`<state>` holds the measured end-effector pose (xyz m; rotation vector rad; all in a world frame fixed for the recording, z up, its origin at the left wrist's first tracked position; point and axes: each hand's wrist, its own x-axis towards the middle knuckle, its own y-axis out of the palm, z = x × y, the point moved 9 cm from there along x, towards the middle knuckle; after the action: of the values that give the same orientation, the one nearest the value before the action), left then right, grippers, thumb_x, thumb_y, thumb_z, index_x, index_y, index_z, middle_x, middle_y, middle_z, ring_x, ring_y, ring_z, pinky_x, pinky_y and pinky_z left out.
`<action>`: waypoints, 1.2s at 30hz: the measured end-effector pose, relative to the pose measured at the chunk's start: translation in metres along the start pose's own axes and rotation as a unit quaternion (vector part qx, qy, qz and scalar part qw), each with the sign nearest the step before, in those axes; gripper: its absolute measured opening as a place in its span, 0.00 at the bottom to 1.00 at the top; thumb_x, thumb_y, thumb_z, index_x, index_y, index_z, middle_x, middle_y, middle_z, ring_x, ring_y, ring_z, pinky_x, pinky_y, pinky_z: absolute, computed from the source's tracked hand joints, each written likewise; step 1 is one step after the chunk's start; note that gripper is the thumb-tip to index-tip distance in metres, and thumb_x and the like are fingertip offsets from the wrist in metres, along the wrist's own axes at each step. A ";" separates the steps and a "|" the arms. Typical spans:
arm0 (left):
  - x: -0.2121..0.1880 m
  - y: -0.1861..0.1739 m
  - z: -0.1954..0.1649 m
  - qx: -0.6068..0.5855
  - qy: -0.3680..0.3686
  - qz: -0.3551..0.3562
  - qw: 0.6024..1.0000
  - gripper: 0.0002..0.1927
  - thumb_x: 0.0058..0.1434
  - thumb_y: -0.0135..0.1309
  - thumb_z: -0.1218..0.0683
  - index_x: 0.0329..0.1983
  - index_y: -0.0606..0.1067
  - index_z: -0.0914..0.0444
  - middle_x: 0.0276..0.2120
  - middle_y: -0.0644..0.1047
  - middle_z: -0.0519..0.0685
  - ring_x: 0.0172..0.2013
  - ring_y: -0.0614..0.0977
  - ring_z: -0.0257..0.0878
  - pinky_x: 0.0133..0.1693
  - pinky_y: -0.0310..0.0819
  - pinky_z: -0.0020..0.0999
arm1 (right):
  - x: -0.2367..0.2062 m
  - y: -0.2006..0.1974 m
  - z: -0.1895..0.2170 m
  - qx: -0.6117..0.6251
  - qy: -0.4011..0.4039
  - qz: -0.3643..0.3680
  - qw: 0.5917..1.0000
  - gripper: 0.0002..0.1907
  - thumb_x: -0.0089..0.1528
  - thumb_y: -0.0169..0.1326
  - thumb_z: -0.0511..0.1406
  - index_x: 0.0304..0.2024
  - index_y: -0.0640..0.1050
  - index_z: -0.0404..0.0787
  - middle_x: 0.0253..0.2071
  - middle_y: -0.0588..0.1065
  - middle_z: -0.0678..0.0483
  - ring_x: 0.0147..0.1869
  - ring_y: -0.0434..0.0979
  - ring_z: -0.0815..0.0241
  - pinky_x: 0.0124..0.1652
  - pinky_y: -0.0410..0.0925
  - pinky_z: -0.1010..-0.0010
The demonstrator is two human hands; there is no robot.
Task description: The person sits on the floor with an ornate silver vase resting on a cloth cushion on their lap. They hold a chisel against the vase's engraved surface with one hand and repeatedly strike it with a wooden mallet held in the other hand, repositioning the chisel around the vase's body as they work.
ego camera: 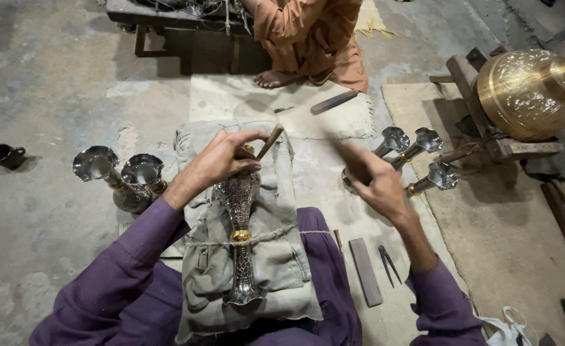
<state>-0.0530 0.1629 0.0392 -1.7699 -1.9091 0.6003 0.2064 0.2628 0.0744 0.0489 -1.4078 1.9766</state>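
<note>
An engraved silver vase (239, 240) with a gold band lies lengthwise on a grey cloth cushion (276, 256) in my lap, tied down by a string. My left hand (221, 160) rests on the vase's upper part and grips a short wooden-handled chisel (270, 141) pointed down at the metal. My right hand (372, 179) is raised to the right of the cushion, blurred, fingers curled; I cannot make out anything in it. My sleeves are purple.
Two silver vases (119, 176) stand at the left, three more (417, 157) at the right. A flat stone bar (365, 271) and dividers (388, 263) lie by my right knee. A large brass vessel (529, 93) sits far right. A person in orange (311, 38) sits ahead. Dark cup (4, 155) far left.
</note>
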 end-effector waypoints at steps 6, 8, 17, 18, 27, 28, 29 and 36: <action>-0.002 -0.003 0.004 -0.025 0.016 -0.022 0.999 0.31 0.55 0.64 0.56 0.63 0.71 0.51 0.46 0.84 0.54 0.46 0.87 0.45 0.48 0.86 0.43 | 0.001 0.011 -0.021 0.140 0.142 0.015 0.980 0.38 0.58 0.60 0.32 0.71 0.63 0.44 0.49 0.80 0.47 0.49 0.84 0.52 0.55 0.76 0.65; -0.002 -0.002 0.007 -0.020 0.003 -0.015 1.000 0.31 0.56 0.64 0.56 0.63 0.71 0.51 0.45 0.84 0.55 0.47 0.87 0.45 0.48 0.85 0.43 | -0.001 0.008 -0.014 0.018 0.115 0.033 0.993 0.35 0.58 0.62 0.34 0.68 0.69 0.48 0.50 0.81 0.48 0.47 0.84 0.52 0.49 0.76 0.63; 0.004 -0.002 0.008 -0.027 -0.018 0.007 0.999 0.31 0.55 0.66 0.55 0.64 0.72 0.51 0.44 0.84 0.57 0.46 0.87 0.44 0.47 0.85 0.39 | 0.000 0.002 -0.015 0.037 0.134 0.032 0.990 0.36 0.57 0.62 0.36 0.68 0.69 0.45 0.45 0.80 0.45 0.42 0.83 0.52 0.44 0.76 0.61; 0.004 -0.003 0.007 -0.014 -0.009 0.007 1.000 0.32 0.55 0.67 0.55 0.64 0.72 0.51 0.44 0.84 0.58 0.46 0.87 0.44 0.47 0.85 0.39 | -0.004 0.005 -0.021 -0.007 0.166 0.055 0.985 0.34 0.58 0.61 0.36 0.68 0.71 0.48 0.44 0.81 0.47 0.41 0.83 0.53 0.43 0.76 0.61; 0.003 -0.001 0.003 0.010 0.000 0.018 1.000 0.31 0.56 0.65 0.51 0.64 0.71 0.49 0.44 0.85 0.54 0.48 0.86 0.44 0.49 0.83 0.43 | -0.001 0.003 -0.012 0.025 0.099 0.000 0.995 0.33 0.58 0.63 0.36 0.65 0.72 0.42 0.47 0.79 0.47 0.43 0.82 0.54 0.46 0.75 0.62; 0.003 0.000 0.003 0.008 -0.005 0.020 1.000 0.31 0.56 0.65 0.51 0.64 0.71 0.48 0.44 0.85 0.54 0.48 0.86 0.45 0.49 0.83 0.43 | 0.002 -0.002 -0.006 0.045 0.066 -0.024 0.997 0.34 0.57 0.62 0.35 0.66 0.70 0.40 0.49 0.78 0.46 0.46 0.81 0.54 0.48 0.75 0.61; 0.002 0.000 0.003 0.005 -0.011 0.021 1.000 0.31 0.56 0.65 0.51 0.64 0.70 0.48 0.44 0.85 0.54 0.48 0.86 0.45 0.49 0.84 0.44 | 0.004 -0.008 0.000 0.065 0.032 -0.048 0.996 0.35 0.57 0.60 0.33 0.67 0.69 0.38 0.52 0.77 0.45 0.49 0.81 0.53 0.50 0.74 0.61; -0.003 -0.002 0.003 -0.020 -0.021 0.005 1.000 0.31 0.58 0.63 0.55 0.66 0.70 0.50 0.47 0.83 0.55 0.49 0.86 0.46 0.50 0.84 0.42 | 0.011 -0.009 -0.009 -0.002 0.073 -0.006 0.997 0.37 0.57 0.60 0.31 0.70 0.68 0.44 0.52 0.78 0.48 0.45 0.81 0.54 0.46 0.77 0.64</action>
<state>-0.0560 0.1598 0.0375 -1.8062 -1.9546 0.6112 0.2059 0.2775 0.0829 -0.0871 -1.3158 1.9267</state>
